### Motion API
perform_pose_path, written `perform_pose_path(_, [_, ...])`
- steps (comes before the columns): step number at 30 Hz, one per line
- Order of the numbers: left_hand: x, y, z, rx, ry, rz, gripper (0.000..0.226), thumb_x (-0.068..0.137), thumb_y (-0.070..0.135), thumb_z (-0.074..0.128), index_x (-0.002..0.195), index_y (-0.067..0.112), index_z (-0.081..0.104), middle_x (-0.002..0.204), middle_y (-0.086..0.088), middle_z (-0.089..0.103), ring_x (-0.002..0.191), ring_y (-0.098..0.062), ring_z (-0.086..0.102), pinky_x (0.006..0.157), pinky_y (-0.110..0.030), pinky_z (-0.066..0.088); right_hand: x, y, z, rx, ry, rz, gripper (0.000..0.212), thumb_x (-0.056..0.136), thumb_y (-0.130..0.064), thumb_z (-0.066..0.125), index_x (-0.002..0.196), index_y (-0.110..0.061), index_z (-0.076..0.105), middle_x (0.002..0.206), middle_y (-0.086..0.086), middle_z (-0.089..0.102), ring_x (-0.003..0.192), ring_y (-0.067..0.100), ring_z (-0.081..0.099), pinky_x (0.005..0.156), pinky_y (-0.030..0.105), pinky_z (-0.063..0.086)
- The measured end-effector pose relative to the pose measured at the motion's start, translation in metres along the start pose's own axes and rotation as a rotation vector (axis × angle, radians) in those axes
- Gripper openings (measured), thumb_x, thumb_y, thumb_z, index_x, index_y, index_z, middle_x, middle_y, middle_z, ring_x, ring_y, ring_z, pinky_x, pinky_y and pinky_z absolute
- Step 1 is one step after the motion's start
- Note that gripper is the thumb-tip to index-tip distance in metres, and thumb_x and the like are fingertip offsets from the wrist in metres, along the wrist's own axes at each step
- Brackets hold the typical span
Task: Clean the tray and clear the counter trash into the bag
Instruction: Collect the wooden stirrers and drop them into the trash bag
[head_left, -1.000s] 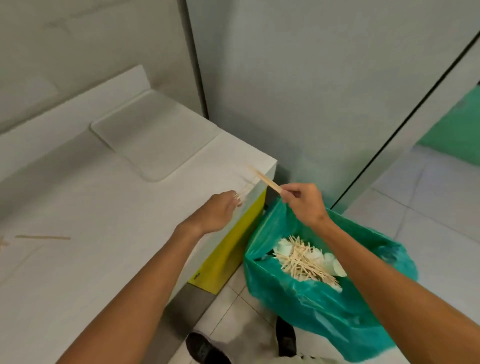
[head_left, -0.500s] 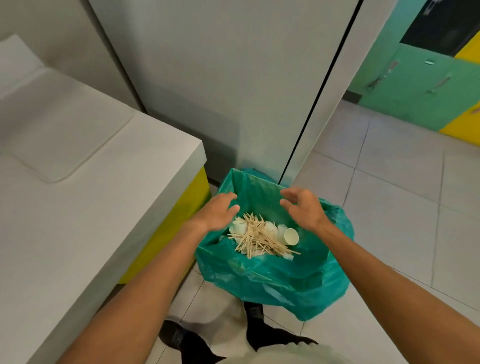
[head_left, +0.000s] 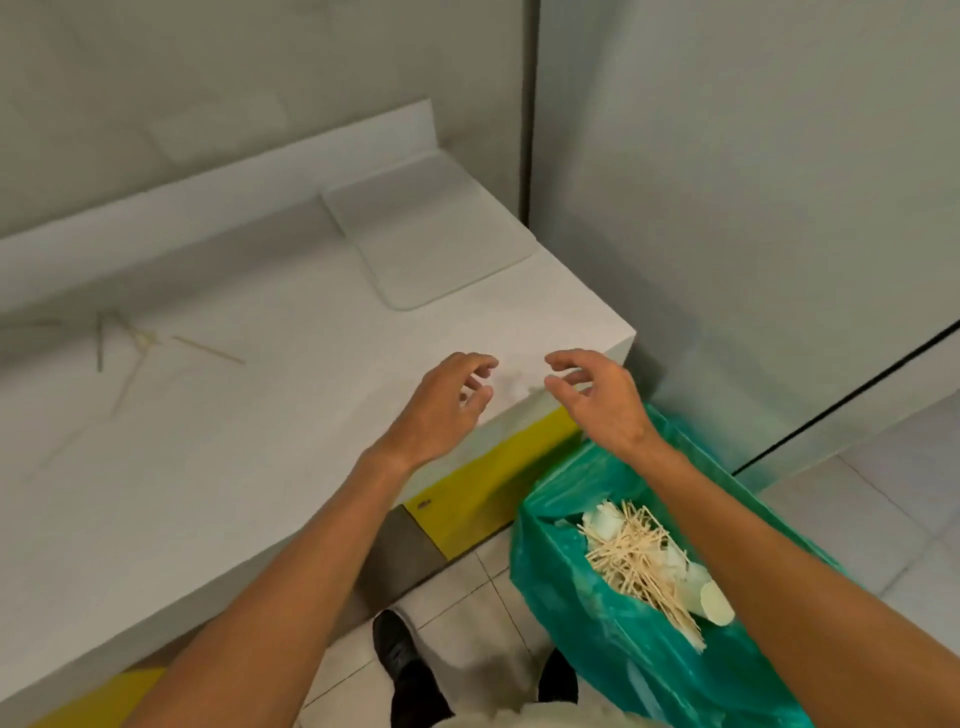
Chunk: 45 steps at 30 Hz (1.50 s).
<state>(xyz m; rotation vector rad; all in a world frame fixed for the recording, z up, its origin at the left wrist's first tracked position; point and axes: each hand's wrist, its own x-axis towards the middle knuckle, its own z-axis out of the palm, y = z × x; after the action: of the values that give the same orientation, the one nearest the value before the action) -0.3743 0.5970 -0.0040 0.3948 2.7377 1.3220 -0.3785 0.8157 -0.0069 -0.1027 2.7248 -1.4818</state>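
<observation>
White counter (head_left: 218, 467), pale tray (head_left: 431, 228) at its corner, green bag (head_left: 597, 623) holding sticks, both hands, left (head_left: 441, 405), right (head_left: 602, 400), loosely spread, empty

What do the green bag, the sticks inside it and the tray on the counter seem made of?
The bag looks like thin glossy plastic film: it wrinkles and shines. The sticks look like bare wood or bamboo: pale, thin, matt. The tray seems smooth whitish plastic, with rounded corners; I cannot be sure.
</observation>
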Motion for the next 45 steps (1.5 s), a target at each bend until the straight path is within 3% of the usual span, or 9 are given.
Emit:
perform_pose_path(5, [-0.045, -0.056, -0.085, 0.071, 0.185, -0.135, 0.032, 0.096, 0.022, 0.059, 0.128, 0.026, 0.056, 0.117, 0.011, 0.056, 0.103, -0.003, 0.055, 0.083, -0.014, 0.044, 0.039, -0.059, 0.081, 0.018, -0.187, -0.139, 0.026, 0.09, -0.023, 0.069, 0.115, -0.024, 0.066, 0.112, -0.007, 0.064, 0.084, -0.001, 0.06, 0.07, 0.004, 0.045])
perform_pose_path(12, [-0.109, -0.132, -0.178, 0.172, 0.361, -0.329, 0.034, 0.093, 0.022, 0.063, 0.126, 0.028, 0.056, 0.117, 0.012, 0.054, 0.102, -0.003, 0.054, 0.081, -0.011, 0.04, 0.069, -0.128, 0.191, -0.013, -0.434, -0.265, 0.033, 0.089, -0.023, 0.071, 0.121, -0.023, 0.064, 0.115, -0.004, 0.062, 0.096, 0.013, 0.061, 0.087, 0.026, 0.052])
perform_pose_path(17, [-0.152, -0.189, -0.234, 0.326, 0.533, -0.523, 0.04, 0.091, 0.018, 0.064, 0.13, 0.018, 0.054, 0.124, 0.0, 0.054, 0.115, -0.02, 0.051, 0.1, -0.035, 0.043, 0.09, -0.165, 0.268, -0.09, -0.499, -0.295, 0.043, 0.088, -0.023, 0.07, 0.13, -0.022, 0.058, 0.124, -0.001, 0.06, 0.11, 0.012, 0.056, 0.099, 0.029, 0.046])
perform_pose_path(23, [-0.2, -0.248, -0.3, 0.413, 0.601, -0.766, 0.028, 0.089, 0.011, 0.066, 0.116, 0.007, 0.065, 0.114, -0.016, 0.057, 0.112, -0.032, 0.053, 0.091, -0.033, 0.045, 0.113, -0.199, 0.342, -0.143, -0.412, -0.259, 0.047, 0.087, -0.023, 0.069, 0.132, -0.02, 0.056, 0.129, 0.003, 0.06, 0.122, 0.021, 0.054, 0.106, 0.043, 0.043])
perform_pose_path(25, [-0.21, -0.262, -0.316, 0.41, 0.581, -0.771, 0.009, 0.085, 0.009, 0.065, 0.078, 0.015, 0.066, 0.087, -0.008, 0.055, 0.092, -0.032, 0.058, 0.068, -0.022, 0.04, 0.12, -0.213, 0.362, -0.171, -0.386, -0.263, 0.045, 0.087, -0.022, 0.07, 0.13, -0.018, 0.057, 0.128, 0.004, 0.062, 0.123, 0.024, 0.054, 0.106, 0.045, 0.041])
perform_pose_path(27, [-0.215, -0.275, -0.325, 0.377, 0.596, -0.746, 0.025, 0.084, 0.007, 0.064, 0.064, 0.02, 0.06, 0.075, -0.002, 0.052, 0.079, -0.027, 0.058, 0.061, -0.018, 0.035, 0.123, -0.223, 0.381, -0.212, -0.382, -0.271, 0.043, 0.085, -0.022, 0.072, 0.126, -0.017, 0.06, 0.126, 0.004, 0.064, 0.122, 0.026, 0.054, 0.105, 0.048, 0.041])
perform_pose_path(33, [-0.198, -0.295, -0.334, 0.508, 0.578, -0.69, 0.016, 0.085, -0.004, 0.056, 0.079, 0.008, 0.065, 0.083, -0.006, 0.06, 0.081, -0.028, 0.056, 0.068, -0.039, 0.047, 0.129, -0.234, 0.413, -0.194, -0.375, -0.312, 0.024, 0.079, -0.017, 0.076, 0.1, -0.013, 0.066, 0.095, 0.004, 0.067, 0.093, 0.026, 0.061, 0.088, 0.047, 0.05])
perform_pose_path(38, [-0.171, -0.31, -0.333, 0.733, 0.477, -0.709, 0.021, 0.089, -0.006, 0.045, 0.104, 0.004, 0.056, 0.105, -0.012, 0.055, 0.094, -0.029, 0.049, 0.07, -0.031, 0.03, 0.144, -0.243, 0.422, -0.162, -0.451, -0.28, 0.032, 0.081, -0.013, 0.069, 0.113, -0.017, 0.067, 0.091, -0.005, 0.066, 0.091, 0.018, 0.063, 0.09, 0.043, 0.052])
perform_pose_path(45, [-0.132, -0.329, -0.355, 0.709, 0.411, -0.549, 0.023, 0.087, -0.008, 0.044, 0.103, 0.005, 0.055, 0.105, -0.013, 0.052, 0.094, -0.031, 0.046, 0.072, -0.032, 0.028, 0.168, -0.247, 0.431, -0.223, -0.52, -0.397, 0.023, 0.086, -0.008, 0.062, 0.104, -0.017, 0.072, 0.089, -0.007, 0.07, 0.091, 0.015, 0.065, 0.09, 0.041, 0.052])
